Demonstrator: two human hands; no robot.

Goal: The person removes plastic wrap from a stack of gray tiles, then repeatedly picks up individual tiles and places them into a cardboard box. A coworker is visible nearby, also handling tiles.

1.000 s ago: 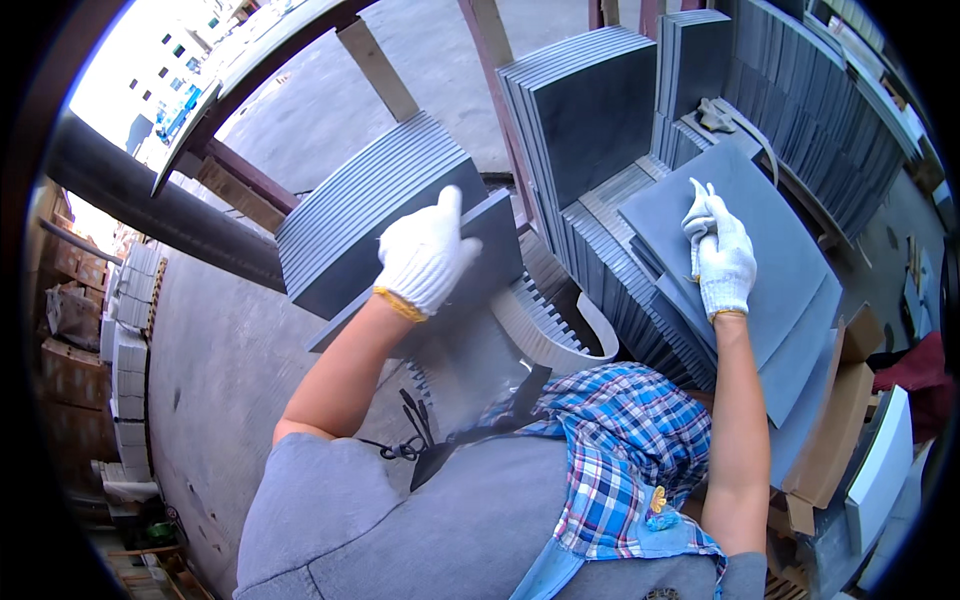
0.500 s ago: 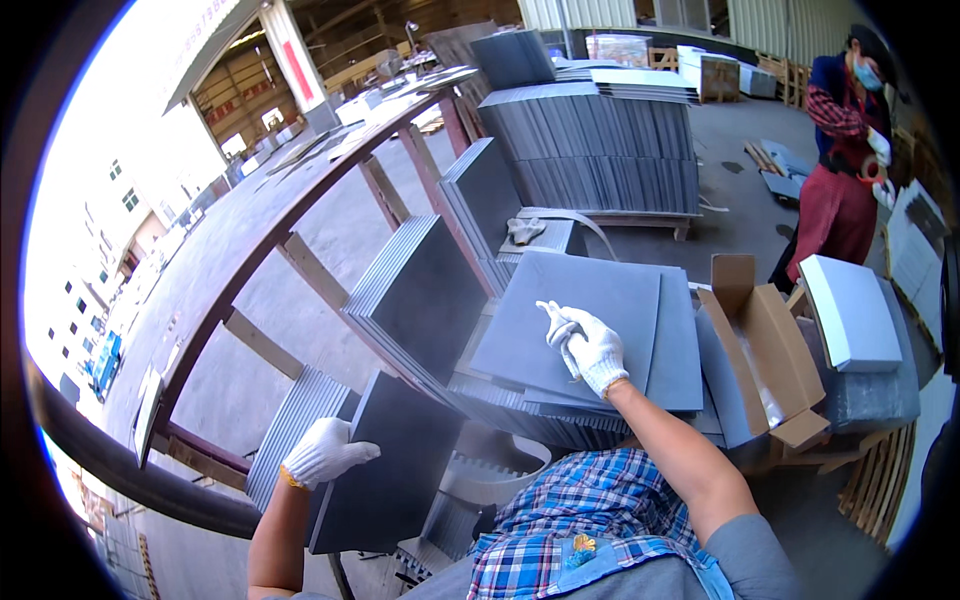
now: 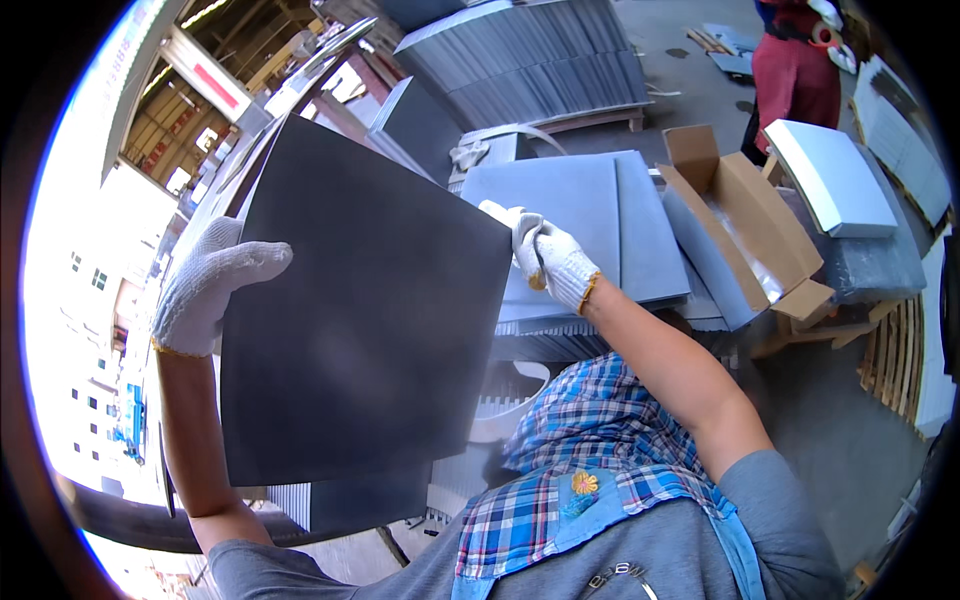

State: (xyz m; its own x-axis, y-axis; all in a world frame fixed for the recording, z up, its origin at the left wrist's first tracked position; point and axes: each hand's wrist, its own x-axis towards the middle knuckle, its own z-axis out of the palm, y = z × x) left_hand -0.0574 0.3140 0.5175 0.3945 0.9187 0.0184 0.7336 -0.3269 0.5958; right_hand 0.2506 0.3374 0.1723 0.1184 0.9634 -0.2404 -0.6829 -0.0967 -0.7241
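Observation:
A square dark grey stone tile (image 3: 360, 320) is held up tilted in front of me, its broad smooth face toward me. My left hand (image 3: 210, 285), in a white knit glove, grips its left edge with the thumb over the face; the other fingers are hidden behind. At the tile's upper right edge is my right hand (image 3: 562, 262), also gloved. Its closed fingers hold what looks like a bunched white glove (image 3: 525, 240), with an orange-yellow rim, against that edge. Beyond it, a stack of grey tiles (image 3: 570, 200) lies flat.
An open cardboard box (image 3: 745, 225) stands right of the stack, beside a white box (image 3: 830, 180). Upright tiles fill a large pallet load (image 3: 530, 65) at the back. Another glove (image 3: 468, 155) lies on tiles beyond the stack. A co-worker (image 3: 795, 75) stands at far right.
My left hand has lifted the tile from the leaning row at lower left, up in front of me. My right hand has moved from above the flat stack to the tile's edge. The view has shifted.

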